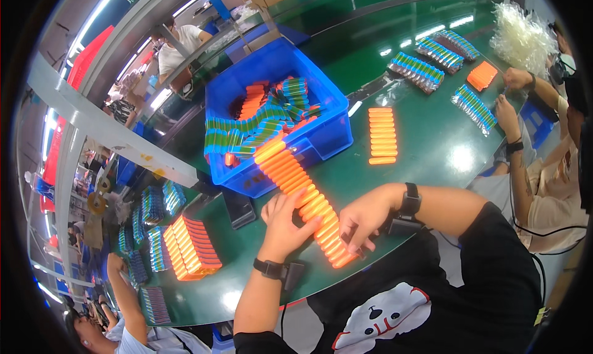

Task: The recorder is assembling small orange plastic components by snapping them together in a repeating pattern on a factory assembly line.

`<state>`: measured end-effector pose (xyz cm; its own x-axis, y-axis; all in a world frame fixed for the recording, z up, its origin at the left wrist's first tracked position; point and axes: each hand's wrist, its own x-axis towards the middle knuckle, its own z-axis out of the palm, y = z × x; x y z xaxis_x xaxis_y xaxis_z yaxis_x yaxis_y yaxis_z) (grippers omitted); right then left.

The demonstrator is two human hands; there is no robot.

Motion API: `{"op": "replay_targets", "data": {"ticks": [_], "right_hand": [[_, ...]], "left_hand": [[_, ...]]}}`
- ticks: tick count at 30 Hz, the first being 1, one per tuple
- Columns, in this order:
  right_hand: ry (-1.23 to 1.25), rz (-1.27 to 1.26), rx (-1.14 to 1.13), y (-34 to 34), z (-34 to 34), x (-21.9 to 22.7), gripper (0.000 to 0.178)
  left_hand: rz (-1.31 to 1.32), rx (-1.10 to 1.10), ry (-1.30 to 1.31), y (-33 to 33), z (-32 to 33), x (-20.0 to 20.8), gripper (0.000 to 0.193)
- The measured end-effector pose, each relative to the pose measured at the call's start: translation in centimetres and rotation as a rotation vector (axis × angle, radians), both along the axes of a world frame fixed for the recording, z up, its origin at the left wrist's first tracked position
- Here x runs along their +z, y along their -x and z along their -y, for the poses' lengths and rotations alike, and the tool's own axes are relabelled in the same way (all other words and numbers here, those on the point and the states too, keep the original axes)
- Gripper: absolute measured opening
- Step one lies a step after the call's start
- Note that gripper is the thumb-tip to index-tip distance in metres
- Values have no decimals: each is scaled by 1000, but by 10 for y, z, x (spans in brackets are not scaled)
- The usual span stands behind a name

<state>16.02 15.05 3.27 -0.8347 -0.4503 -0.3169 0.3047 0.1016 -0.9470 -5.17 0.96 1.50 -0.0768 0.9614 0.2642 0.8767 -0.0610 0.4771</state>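
Note:
A long strip of orange tubes point(307, 196), laid side by side, slants from the near rim of a blue bin point(327, 129) down to the table's front edge. My left hand point(285, 223) grips the strip around its middle, thumb on one side and fingers on the other. At the strip's near end, my right hand point(365, 217) has its fingers curled and pinched against the edge; its fingertips are partly hidden. Inside the bin lies a heap of blue-and-green wrapped strips point(256, 135), with orange tubes among them. Beyond my right hand, a shorter row of orange tubes point(382, 136) rests on the table.
A stacked orange block point(190, 248) and several blue-wrapped bundles point(152, 206) stand at the left on the green table point(426, 162). More bundles point(416, 72) and a pile of clear plastic point(522, 36) are at the far right. Co-workers' hands point(509, 110) work on both sides.

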Motion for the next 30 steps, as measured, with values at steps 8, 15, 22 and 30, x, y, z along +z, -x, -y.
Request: {"op": "replay_targets", "data": {"ticks": [8,15,22,30], "right_hand": [[-146,71,-88,1,-17,15,22],[-332,-621,-901,26,-7,-25,21],[-584,-603,-842,30,-2,-23,18],[-607,-591,-992,11,-15,-10,12]], "left_hand": [[-25,11,59,3,1,1,68],[17,-20,39,3,-2,-2,73],[22,-38,34,2,-3,1,80],[94,-24,-8,5,0,1,80]]}}
